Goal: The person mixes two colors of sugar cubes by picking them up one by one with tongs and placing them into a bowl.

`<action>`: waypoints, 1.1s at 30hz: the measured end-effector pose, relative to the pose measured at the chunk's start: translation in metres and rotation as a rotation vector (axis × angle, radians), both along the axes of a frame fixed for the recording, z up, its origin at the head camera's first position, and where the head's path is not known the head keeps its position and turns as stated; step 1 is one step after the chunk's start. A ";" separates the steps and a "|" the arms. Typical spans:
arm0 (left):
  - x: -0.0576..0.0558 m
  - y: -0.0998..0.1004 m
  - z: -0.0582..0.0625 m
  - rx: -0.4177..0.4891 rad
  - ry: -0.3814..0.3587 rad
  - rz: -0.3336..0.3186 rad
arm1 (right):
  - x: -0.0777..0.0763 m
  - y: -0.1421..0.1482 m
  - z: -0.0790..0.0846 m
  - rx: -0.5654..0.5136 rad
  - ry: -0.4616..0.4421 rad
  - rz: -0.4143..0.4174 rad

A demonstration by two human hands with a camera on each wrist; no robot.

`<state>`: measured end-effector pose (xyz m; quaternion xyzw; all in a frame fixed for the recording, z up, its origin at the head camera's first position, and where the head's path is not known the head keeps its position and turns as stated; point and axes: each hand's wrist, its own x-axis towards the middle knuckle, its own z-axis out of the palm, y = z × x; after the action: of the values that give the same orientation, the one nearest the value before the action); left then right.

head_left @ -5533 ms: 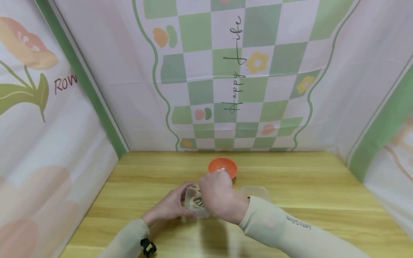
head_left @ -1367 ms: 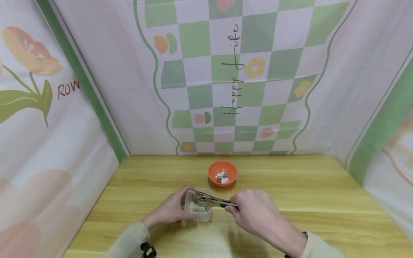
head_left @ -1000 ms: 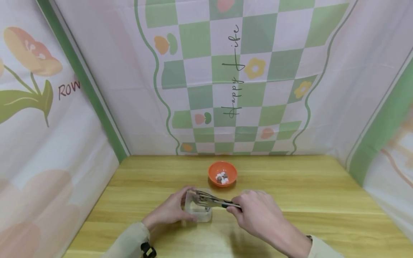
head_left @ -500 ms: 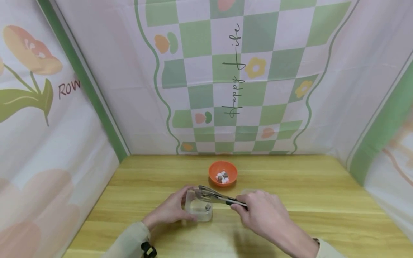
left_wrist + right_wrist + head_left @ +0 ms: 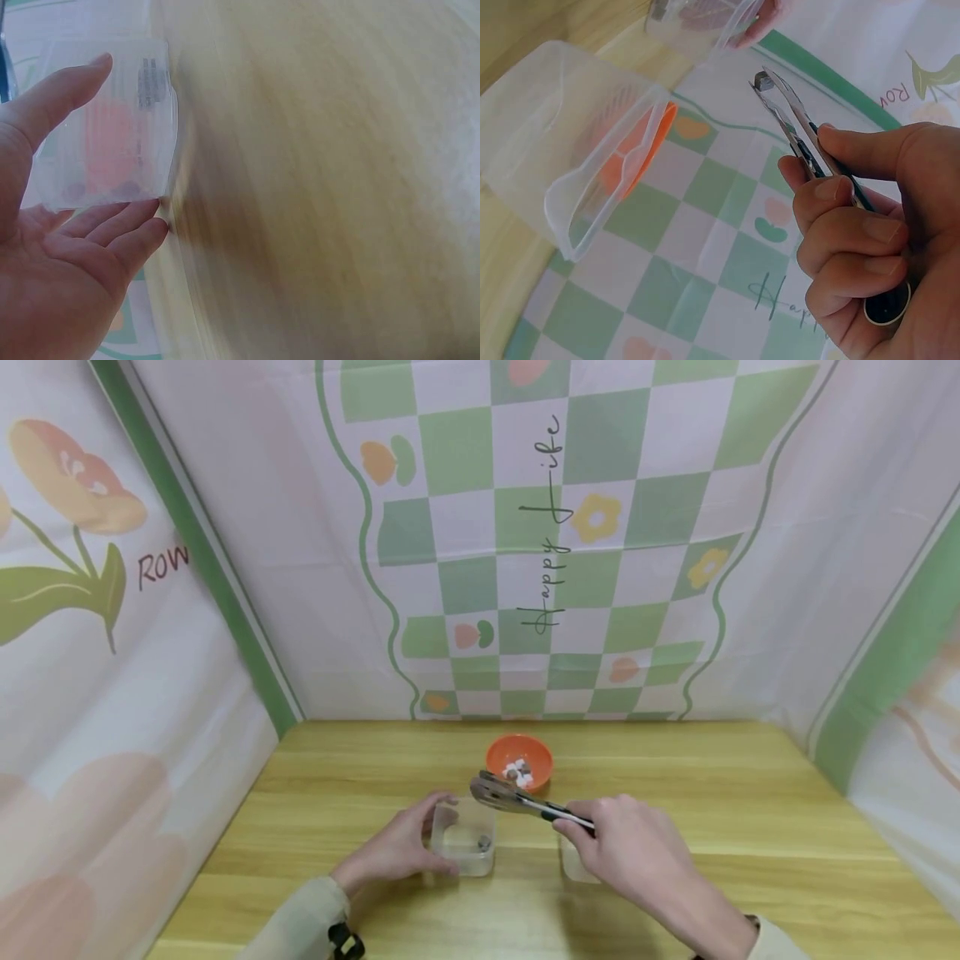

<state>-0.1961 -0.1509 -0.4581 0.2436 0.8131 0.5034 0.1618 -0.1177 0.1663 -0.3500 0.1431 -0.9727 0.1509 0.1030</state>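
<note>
My left hand [image 5: 401,839] grips a clear plastic container [image 5: 465,864] by its left side, thumb and fingers on opposite walls. A small dark cube [image 5: 483,842] lies inside that container. My right hand [image 5: 637,852] holds metal serving tongs [image 5: 517,797] with black handles. Their tips hover just above and right of the container, near the front of an orange bowl [image 5: 519,743]. In the right wrist view a dark cube [image 5: 763,80] is pinched between the tongs' tips. The bowl holds several white and brown cubes [image 5: 517,771].
A second clear container [image 5: 579,864] stands to the right, partly hidden by my right hand; the right wrist view shows this container [image 5: 562,142] large. All stand on a wood-grain table [image 5: 360,760] with printed cloth walls [image 5: 525,527] at the back and sides.
The tongs have lifted out of the left container and moved up and right towards the bowl. My right hand has shifted right, and my left hand stays on its container.
</note>
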 end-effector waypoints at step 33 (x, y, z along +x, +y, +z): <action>0.000 0.000 0.000 -0.011 0.016 0.003 | -0.045 0.031 -0.011 0.027 -0.063 -0.077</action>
<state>-0.1962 -0.1510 -0.4584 0.2457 0.8175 0.4971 0.1557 -0.1632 0.1970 -0.3609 0.1023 -0.9822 0.1381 0.0760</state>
